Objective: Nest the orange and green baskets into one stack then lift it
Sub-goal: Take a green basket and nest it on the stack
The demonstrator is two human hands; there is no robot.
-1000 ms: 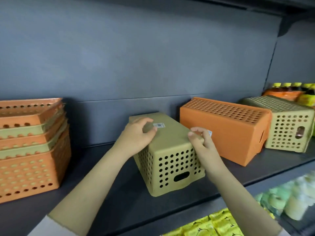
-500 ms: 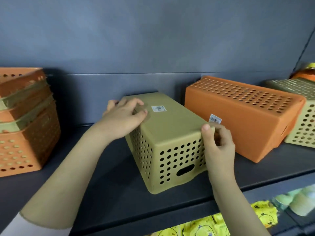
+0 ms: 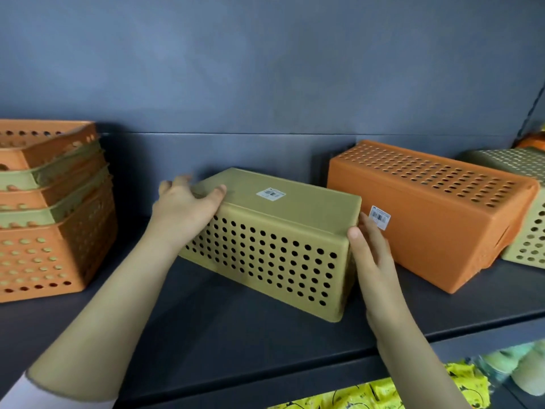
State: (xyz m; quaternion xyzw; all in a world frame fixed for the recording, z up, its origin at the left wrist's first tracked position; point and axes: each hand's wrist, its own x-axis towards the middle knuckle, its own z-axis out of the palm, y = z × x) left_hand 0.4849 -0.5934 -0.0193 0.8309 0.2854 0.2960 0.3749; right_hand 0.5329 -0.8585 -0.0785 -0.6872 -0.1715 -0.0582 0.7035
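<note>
An olive-green perforated basket (image 3: pixel 274 246) lies upside down on the dark shelf (image 3: pixel 236 335), its long holed side turned towards me. My left hand (image 3: pixel 185 211) grips its far left end and my right hand (image 3: pixel 368 249) presses flat against its near right end. At the left stands a nested stack of orange and green baskets (image 3: pixel 44 208), open side up. To the right an orange basket (image 3: pixel 427 211) lies upside down, with another green basket (image 3: pixel 528 208) behind it at the right edge.
A grey back wall (image 3: pixel 265 69) closes the shelf behind the baskets. Below the shelf's front edge are yellow packets (image 3: pixel 383 394) and pale green items (image 3: pixel 516 367). Bare shelf shows between the stack and the held basket.
The green basket has been turned so its long side faces me instead of its short end. My left hand went to the far end and my right hand to the near end.
</note>
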